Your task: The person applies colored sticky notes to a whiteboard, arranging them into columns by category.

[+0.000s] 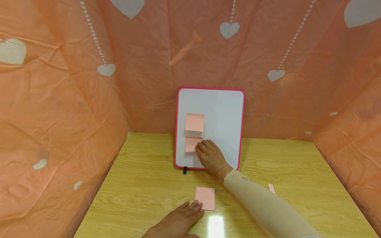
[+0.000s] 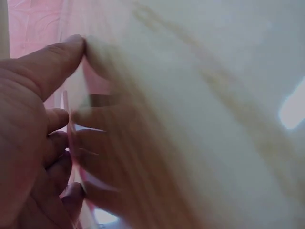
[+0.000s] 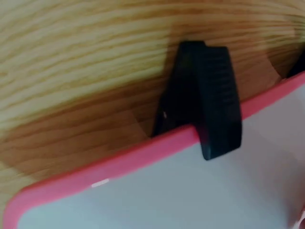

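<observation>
A white board with a pink rim [image 1: 223, 125] stands upright at the back of the table. On its left side, one pink sticky note [image 1: 194, 122] sits above a second pink sticky note [image 1: 190, 145]. My right hand [image 1: 211, 157], its fingers bent, holds the lower note near its right edge, covering part of it. Nearer to me, a pink sticky note pad [image 1: 206, 196] lies on the table. The fingertips of my left hand [image 1: 178, 219] rest on its lower left corner, fingers extended. In the left wrist view, the left hand [image 2: 33, 129] touches the shiny tabletop.
A black clip-like foot [image 3: 202, 100] grips the board's lower rim. A narrow pink strip [image 1: 271, 188] lies on the wooden table [image 1: 143, 175], right of my right forearm. Orange cloth [image 1: 148, 82] with white hearts encloses the table at the back and sides.
</observation>
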`<state>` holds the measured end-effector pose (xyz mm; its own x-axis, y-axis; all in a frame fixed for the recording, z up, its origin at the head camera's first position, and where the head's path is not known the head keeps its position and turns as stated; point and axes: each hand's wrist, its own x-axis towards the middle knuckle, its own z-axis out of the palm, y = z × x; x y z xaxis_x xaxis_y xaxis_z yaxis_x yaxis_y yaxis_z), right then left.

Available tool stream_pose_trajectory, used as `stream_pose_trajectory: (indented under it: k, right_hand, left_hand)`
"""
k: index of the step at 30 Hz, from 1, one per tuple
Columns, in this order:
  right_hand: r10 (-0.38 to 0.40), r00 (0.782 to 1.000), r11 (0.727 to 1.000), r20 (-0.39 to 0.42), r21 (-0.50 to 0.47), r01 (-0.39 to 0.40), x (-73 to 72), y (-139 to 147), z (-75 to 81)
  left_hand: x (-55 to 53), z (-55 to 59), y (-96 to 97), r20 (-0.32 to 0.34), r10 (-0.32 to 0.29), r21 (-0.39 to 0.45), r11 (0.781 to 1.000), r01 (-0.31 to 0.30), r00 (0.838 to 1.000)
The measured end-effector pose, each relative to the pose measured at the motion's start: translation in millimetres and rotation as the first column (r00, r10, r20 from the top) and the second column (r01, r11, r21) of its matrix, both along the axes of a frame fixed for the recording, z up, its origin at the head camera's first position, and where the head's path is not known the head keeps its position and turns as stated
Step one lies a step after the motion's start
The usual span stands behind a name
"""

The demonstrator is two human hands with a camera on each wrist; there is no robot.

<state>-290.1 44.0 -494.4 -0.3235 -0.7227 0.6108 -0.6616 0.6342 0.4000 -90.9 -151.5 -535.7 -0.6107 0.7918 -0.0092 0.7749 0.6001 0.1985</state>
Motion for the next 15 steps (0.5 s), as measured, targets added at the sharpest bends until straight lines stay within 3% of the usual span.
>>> stream_pose_trajectory:
  k: [7, 13, 15]
  right_hand:
    - [-0.038, 0.999, 0.999, 0.033, 0.021, 0.037, 2.4, -0.8, -4.0]
    - [-0.079, 0.995, 0.996, 0.053, 0.033, 0.078, 5.8, -0.7, -7.2]
    - [-0.084, 0.995, 0.996, 0.053, 0.037, 0.082, 6.7, -0.2, -8.0]
  left_hand:
    - [-0.7, 5.1, 2.3, -0.061, -0.016, 0.019, 1.0, 0.017, 0.998]
    - [-1.8, 10.1, 5.1, 0.026, 0.032, 0.028, 0.999, -0.033, 0.999]
    - [-2.9, 11.9, 7.1, 0.027, 0.052, 0.02, 0.998, -0.053, 0.998]
